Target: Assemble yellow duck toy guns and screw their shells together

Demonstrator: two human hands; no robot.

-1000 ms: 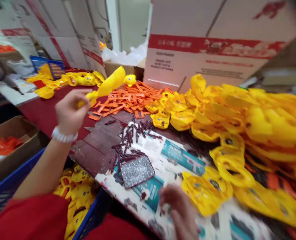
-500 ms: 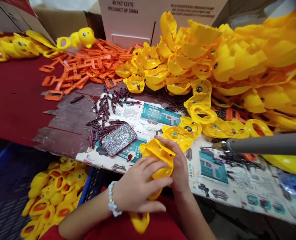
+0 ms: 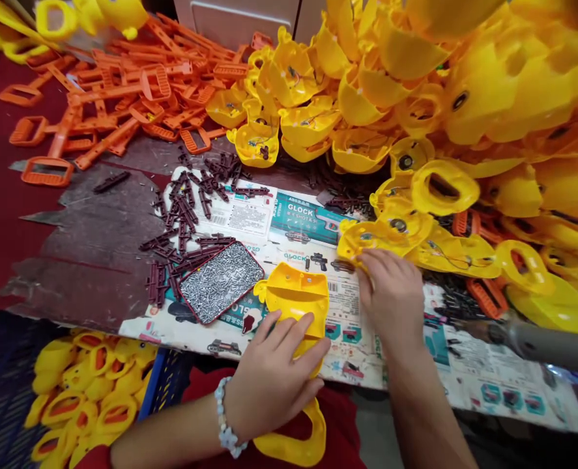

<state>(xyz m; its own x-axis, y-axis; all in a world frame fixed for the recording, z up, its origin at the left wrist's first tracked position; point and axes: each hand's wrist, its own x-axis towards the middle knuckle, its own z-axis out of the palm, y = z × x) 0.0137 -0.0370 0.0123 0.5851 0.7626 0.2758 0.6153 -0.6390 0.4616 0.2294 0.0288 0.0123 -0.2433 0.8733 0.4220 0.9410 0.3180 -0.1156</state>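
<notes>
My left hand [image 3: 283,371], with a bead bracelet at the wrist, grips a yellow plastic duck shell half [image 3: 296,293]. The shell's hollow inside faces up, and its looped end sticks out below my hand, past the table edge. To the right, my right hand [image 3: 393,296] has its fingers pinched on the near edge of another duck shell half [image 3: 391,228], which has a round part and thin wires inside. The fingertips there are partly hidden. Left of the first shell lies a shallow tray [image 3: 201,320] full of small silver screws or pins.
Dark brown plastic strips [image 3: 184,208] lie around the tray. Orange handled pieces [image 3: 117,85] are heaped at the back left. Yellow shells [image 3: 513,98] pile high at the right, near a grey cylindrical tool [image 3: 552,345]. A blue crate [image 3: 149,384] below holds yellow ducks [image 3: 93,378].
My right hand has left the first shell and moved right to another shell half. The first shell now shows its open inside, still in my left hand. The view has tipped downward and closer.
</notes>
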